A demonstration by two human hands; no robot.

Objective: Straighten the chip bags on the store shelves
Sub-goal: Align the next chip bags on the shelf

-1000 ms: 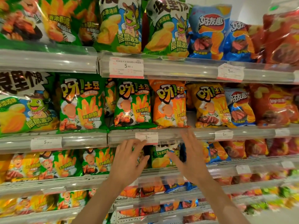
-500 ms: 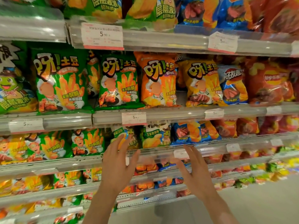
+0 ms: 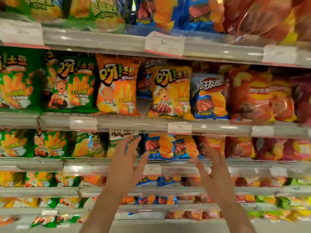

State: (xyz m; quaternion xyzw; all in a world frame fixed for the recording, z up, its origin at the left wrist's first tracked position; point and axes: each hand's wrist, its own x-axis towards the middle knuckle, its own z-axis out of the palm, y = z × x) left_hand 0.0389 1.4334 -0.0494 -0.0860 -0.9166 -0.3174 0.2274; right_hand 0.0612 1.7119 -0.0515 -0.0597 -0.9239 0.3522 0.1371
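Note:
Rows of chip bags fill the shelves. On the shelf in front of my hands stand blue bags (image 3: 159,146), a green-and-yellow bag (image 3: 89,145) to their left and red bags (image 3: 239,147) to their right. My left hand (image 3: 125,163) is raised with fingers spread, its fingertips over a bag left of the blue ones. My right hand (image 3: 212,167) is raised too, fingers straight, before the blue and red bags. Neither hand holds anything. One shelf up stand an orange bag (image 3: 117,86), a yellow bag (image 3: 170,91) and green bags (image 3: 74,84).
Clear plastic shelf rails (image 3: 134,122) with white price tags (image 3: 179,127) run along each shelf front. More bags fill the top shelf (image 3: 104,14) and the lower shelves (image 3: 151,180). The picture is blurred by motion.
The view has shifted right and closer to the shelves. Both hands have risen and reached forward toward the bags on the third shelf, still holding nothing.

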